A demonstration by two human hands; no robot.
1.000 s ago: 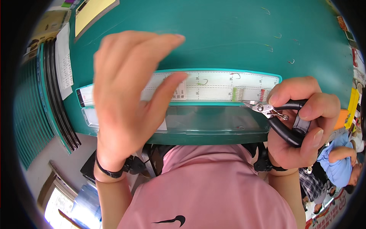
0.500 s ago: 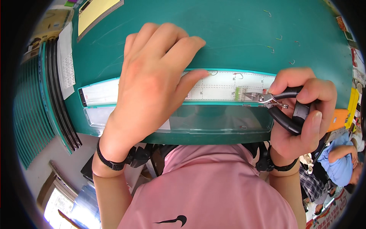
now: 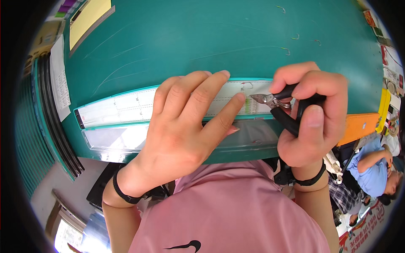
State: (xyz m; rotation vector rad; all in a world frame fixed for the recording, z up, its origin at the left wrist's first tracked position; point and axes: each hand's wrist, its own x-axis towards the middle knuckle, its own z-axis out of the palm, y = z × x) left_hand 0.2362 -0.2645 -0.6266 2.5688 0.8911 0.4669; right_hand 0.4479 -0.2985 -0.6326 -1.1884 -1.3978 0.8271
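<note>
A long, narrow rig box (image 3: 98,104) with teal edges and a white marked insert lies at the table's near edge. Its clear lid (image 3: 114,137) is folded toward me. Near the right end of the insert sits a row of fishing hooks (image 3: 252,105) with green bindings. My right hand (image 3: 316,109) grips black-handled wire nippers (image 3: 265,99), their jaws just above that row. Over the middle of the box, my left hand (image 3: 185,118) is spread, its index fingertip beside the hooks. I see nothing held in it. One loose hook (image 3: 248,84) lies above the row.
Several loose hooks (image 3: 287,51) with fine line lie farther back on the green table (image 3: 190,38). A yellow pad with a ruler (image 3: 90,21) is at the far left. Stacked teal cases (image 3: 40,130) stand left; an orange strip (image 3: 358,128) lies right. A person in blue (image 3: 371,164) is beyond.
My left hand has come down and right, its index finger reaching the hooks. The view has shifted, and the nippers stay by the hook row in my right hand.
</note>
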